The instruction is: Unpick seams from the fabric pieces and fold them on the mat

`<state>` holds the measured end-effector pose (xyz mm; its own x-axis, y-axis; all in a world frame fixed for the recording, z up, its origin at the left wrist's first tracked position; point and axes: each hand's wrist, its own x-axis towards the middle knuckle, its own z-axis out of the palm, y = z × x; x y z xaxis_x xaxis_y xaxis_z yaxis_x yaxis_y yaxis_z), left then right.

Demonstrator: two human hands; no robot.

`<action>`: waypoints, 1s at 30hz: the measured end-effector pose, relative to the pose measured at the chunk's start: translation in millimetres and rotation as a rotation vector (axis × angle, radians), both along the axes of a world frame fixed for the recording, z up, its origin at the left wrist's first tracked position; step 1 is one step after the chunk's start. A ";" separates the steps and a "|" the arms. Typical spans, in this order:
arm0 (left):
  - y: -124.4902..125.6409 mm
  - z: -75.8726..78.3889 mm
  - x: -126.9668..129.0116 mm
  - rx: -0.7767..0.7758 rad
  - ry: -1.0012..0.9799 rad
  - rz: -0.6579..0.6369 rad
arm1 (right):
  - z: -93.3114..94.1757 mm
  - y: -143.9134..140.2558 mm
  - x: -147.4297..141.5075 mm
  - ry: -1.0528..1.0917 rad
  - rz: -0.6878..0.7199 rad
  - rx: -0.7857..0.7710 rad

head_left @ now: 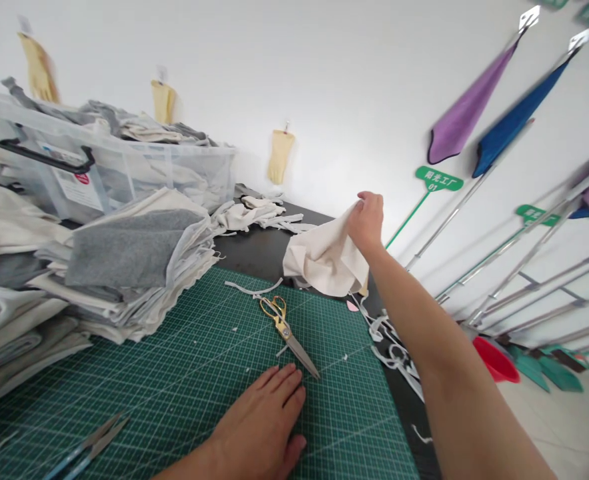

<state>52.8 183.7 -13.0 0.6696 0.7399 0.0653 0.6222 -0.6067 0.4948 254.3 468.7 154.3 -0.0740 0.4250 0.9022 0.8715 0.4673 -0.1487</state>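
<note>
**Lifting a cream piece off the far side of the surface**

Right now my right hand [367, 220] is stretched out over the far right part of the surface [259, 250], its fingers [369, 198] clenched on a bunched piece of cream cloth [324, 260]. The cloth hangs from my grip in loose folds, its lower edge at or just above the far edge of the green cutting mat [189, 373]; I cannot tell whether it touches. My left hand [264, 420] lies flat on the mat near its front edge, fingers released and spread, holding nothing. The gold-handled scissors [287, 333] lie just beyond my left fingertips, blades pointing toward the front right corner of the mat.

To my mind, doing this lift well means pinching one clean edge rather than a fistful, so the piece falls open instead of staying crumpled. I would keep the left palm pressing the mat so it does not slide, and bring the cloth down clear of the scissors, which could snag a fold.

A tall stack of folded fabric [124, 267] sits along the left edge, with a clear plastic bin [99, 173] behind it. White offcut strips [389, 347] trail along the right edge.
</note>
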 end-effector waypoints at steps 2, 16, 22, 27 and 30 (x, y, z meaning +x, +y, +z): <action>-3.5 -0.2 0.0 0.032 0.015 0.002 | 20.6 -13.2 0.9 -0.065 0.001 -0.016; -10.6 -7.9 1.0 0.172 -0.013 0.038 | 123.1 -119.7 21.3 -0.156 -0.012 0.375; -13.9 -16.7 0.2 0.296 -0.068 0.059 | 122.3 -169.4 31.4 -0.100 0.089 0.386; -20.9 -6.5 3.9 0.321 -0.271 0.113 | 112.8 -218.6 25.9 -0.094 0.087 0.381; -31.3 11.3 9.8 0.202 -0.542 0.144 | 107.0 -245.3 19.6 -0.123 0.069 0.326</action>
<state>62.7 152.4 -1.7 0.3955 0.7578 0.5189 0.3959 -0.6505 0.6482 273.9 223.4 261.3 -0.2092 0.1059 0.9721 0.8382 0.5315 0.1225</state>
